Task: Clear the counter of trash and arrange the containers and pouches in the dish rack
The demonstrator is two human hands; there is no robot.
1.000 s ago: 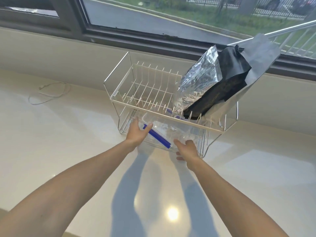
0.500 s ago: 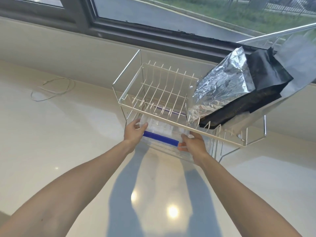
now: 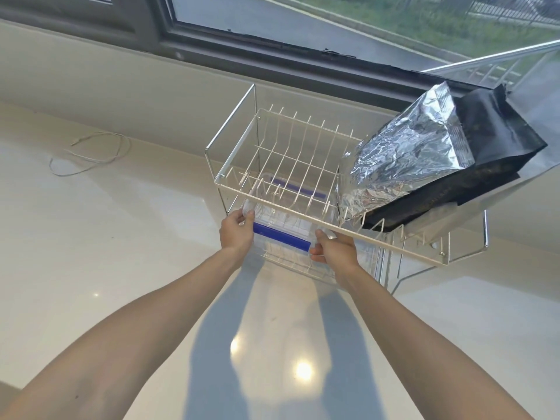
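A two-tier white wire dish rack (image 3: 230, 187) stands on the pale counter by the window. On its lower tier lies a clear plastic container with blue clips (image 3: 281, 236). My left hand (image 3: 237, 233) grips its left front corner and my right hand (image 3: 333, 248) grips its right front corner, fingers partly under the upper tier. On the right of the upper tier lean a crinkled silver foil pouch (image 3: 403, 165), a black pouch (image 3: 497, 147) behind it and a grey pouch (image 3: 536, 107) furthest back.
A thin loop of white string (image 3: 91, 156) lies on the counter at the back left. The low wall under the window frame (image 3: 272, 60) runs close behind the rack. Bare counter (image 3: 91, 268) spreads to the left and in front.
The container has slid deeper into the lower tier and turned square to the rack's front. Both hands moved forward with it, and the view has drawn closer to the rack.
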